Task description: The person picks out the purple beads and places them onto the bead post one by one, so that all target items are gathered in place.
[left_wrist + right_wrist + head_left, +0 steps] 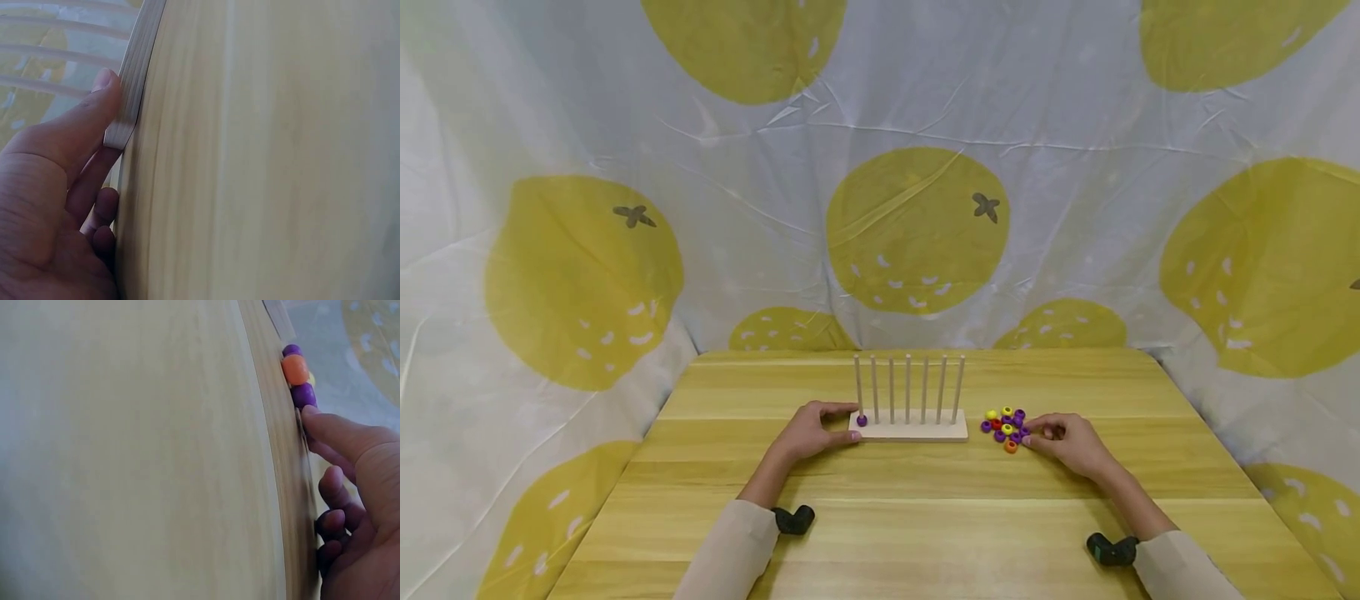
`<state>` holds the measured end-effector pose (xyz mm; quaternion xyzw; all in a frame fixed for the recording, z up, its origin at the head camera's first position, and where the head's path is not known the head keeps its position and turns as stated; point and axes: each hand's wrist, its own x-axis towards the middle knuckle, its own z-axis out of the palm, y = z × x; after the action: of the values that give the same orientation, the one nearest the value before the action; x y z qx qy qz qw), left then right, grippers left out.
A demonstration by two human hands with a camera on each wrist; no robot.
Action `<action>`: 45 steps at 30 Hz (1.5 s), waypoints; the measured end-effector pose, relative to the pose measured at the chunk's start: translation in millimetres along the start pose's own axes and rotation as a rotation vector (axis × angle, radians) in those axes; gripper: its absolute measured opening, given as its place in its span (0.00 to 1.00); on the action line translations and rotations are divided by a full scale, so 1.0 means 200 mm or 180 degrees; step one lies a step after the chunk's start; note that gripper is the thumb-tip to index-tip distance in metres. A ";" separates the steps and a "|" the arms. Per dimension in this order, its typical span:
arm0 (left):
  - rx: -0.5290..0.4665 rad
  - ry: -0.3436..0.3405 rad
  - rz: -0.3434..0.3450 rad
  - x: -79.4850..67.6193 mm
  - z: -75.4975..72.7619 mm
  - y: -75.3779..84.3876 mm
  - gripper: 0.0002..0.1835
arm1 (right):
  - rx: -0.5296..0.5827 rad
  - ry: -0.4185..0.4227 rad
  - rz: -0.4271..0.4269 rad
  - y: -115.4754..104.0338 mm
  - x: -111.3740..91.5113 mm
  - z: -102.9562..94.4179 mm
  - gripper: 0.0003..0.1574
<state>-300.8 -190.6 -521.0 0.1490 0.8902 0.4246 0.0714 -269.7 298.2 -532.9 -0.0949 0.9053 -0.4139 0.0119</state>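
A pale wooden peg rack stands on the table with several upright rods. One purple bead sits at the foot of its leftmost rod. My left hand grips the rack's left end, thumb along the front edge and fingers behind. To the right of the rack lies a small pile of beads in yellow, red, purple and orange. My right hand is at the pile's right side, pinching a purple bead between thumb and forefinger; the forefinger's tip is partly hidden.
The wooden table extends in front of the rack and to both sides. A white cloth printed with yellow fruit hangs behind and beside the table. Dark devices are strapped at both wrists.
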 end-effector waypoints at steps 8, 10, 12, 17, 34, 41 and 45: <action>0.0001 0.0000 -0.0049 0.00 0.01 -0.01 0.31 | 0.0096 -0.0059 0.0047 0.00 0.00 -0.02 0.17; -0.0003 0.0015 -0.0037 0.00 0.01 -0.01 0.31 | 0.0117 -0.0059 0.0062 -0.01 0.00 -0.02 0.17; -0.0028 0.0035 -0.0030 0.00 0.01 -0.02 0.30 | 0.0131 -0.0058 0.0079 -0.01 0.00 -0.03 0.16; -0.0033 0.0068 -0.0012 -0.01 0.01 -0.01 0.30 | 0.0095 -0.0052 0.0057 -0.03 0.00 -0.04 0.15; -0.0077 0.0151 -0.0039 0.00 0.01 -0.02 0.28 | 0.0165 0.0071 -0.0216 -0.26 0.10 -0.16 0.18; -0.0105 0.0145 -0.0047 0.01 0.02 -0.02 0.27 | 0.0163 0.0039 -0.0314 -0.41 0.17 -0.19 0.19; -0.0107 0.0152 -0.0041 0.01 0.02 -0.02 0.27 | 0.0141 0.0048 -0.0434 -0.49 0.19 -0.22 0.18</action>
<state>-302.8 -189.2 -525.9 0.1320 0.8853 0.4425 0.0554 -295.6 260.6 -428.0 -0.1528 0.8874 -0.4343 -0.0210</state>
